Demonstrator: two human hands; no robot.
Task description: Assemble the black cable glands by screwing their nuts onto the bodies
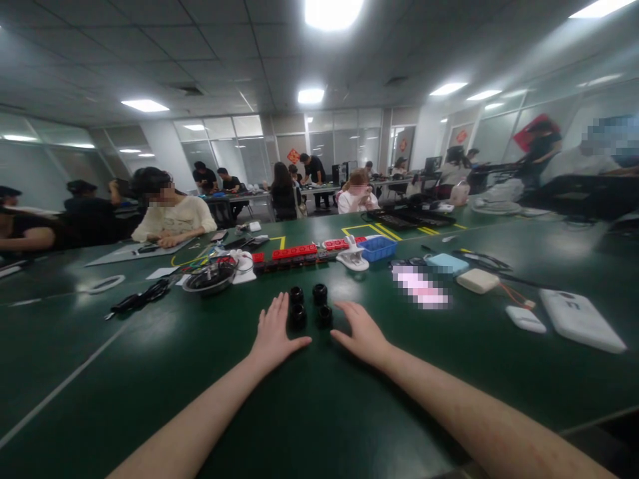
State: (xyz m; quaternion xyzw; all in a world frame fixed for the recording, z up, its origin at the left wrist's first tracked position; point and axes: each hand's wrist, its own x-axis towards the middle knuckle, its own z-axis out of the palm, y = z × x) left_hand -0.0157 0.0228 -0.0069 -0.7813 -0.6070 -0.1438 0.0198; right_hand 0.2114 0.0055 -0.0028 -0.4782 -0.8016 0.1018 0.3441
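Note:
Several small glossy black round pieces with hollow-looking tops (298, 317) stand in two short rows on the green table (319, 406); their exact kind I cannot make out. My left hand (275, 330) is beside the left row, fingers stretched forward and thumb pointing inward. On the other side, my right hand (363, 334) curves loosely around the right row, thumb and fingers apart. Each hand is open and holds nothing. Whether the fingertips touch the black pieces I cannot tell.
Behind the pieces lie red power strips (294, 251), a white clamp-like stand (352, 256) and a blue bin (378, 249). Cables and a dark round bowl (210, 274) sit left. A light-blue box (448, 264) and white devices (582, 319) lie right. People sit across the table.

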